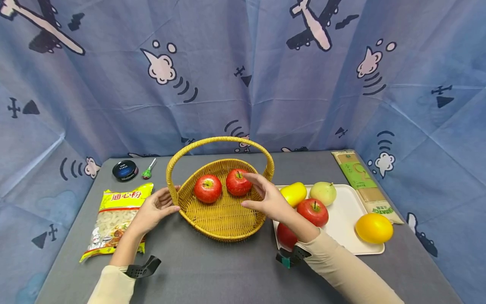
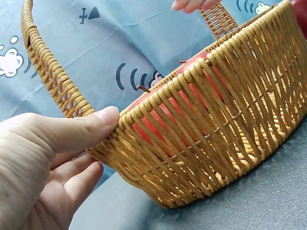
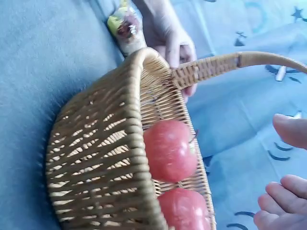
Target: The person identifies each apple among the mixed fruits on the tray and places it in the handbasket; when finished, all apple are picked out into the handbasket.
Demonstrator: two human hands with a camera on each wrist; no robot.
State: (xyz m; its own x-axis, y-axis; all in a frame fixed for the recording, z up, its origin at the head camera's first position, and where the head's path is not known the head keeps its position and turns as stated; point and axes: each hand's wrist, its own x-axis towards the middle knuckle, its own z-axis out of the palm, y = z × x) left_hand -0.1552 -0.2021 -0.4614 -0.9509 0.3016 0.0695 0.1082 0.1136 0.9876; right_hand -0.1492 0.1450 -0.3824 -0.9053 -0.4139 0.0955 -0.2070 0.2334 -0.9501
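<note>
Our left hand pinches the wicker basket at frame centre, where two red apples might roll if we tilt it, while our right hand hovers above, spread and empty.

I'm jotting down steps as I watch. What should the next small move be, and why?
I'd probably move the right hand over to a red apple on the tray: its fingers hold nothing, two apples lie in the basket, and the left hand holds the basket's side.
</note>
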